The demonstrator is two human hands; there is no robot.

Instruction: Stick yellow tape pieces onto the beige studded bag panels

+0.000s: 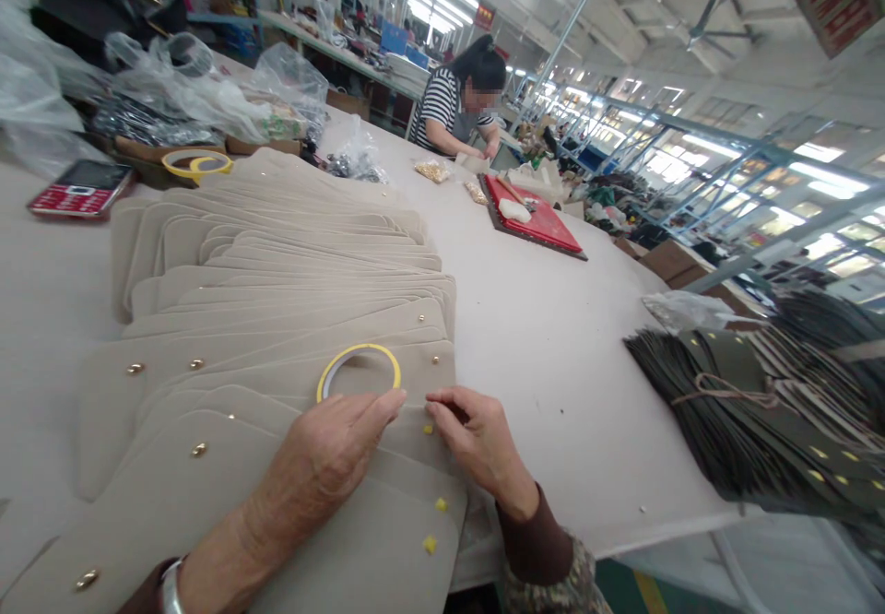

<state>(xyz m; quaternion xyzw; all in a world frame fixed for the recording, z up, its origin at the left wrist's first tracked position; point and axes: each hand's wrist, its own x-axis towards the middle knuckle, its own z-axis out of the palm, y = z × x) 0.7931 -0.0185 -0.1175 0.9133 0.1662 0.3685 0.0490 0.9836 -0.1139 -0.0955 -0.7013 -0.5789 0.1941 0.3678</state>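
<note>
My left hand rests on a fanned stack of beige leather pieces with small brass studs, its thumb touching a thin roll of yellow tape. My right hand lies beside it with the fingers curled in a pinch, pressing a small yellow tape square on the top piece. Two more yellow squares sit on the pieces nearer me.
A second yellow tape roll and a red phone lie at the left. Clear plastic bags pile behind. Dark bundled pieces lie at the right. A person in a striped shirt works by a red mat.
</note>
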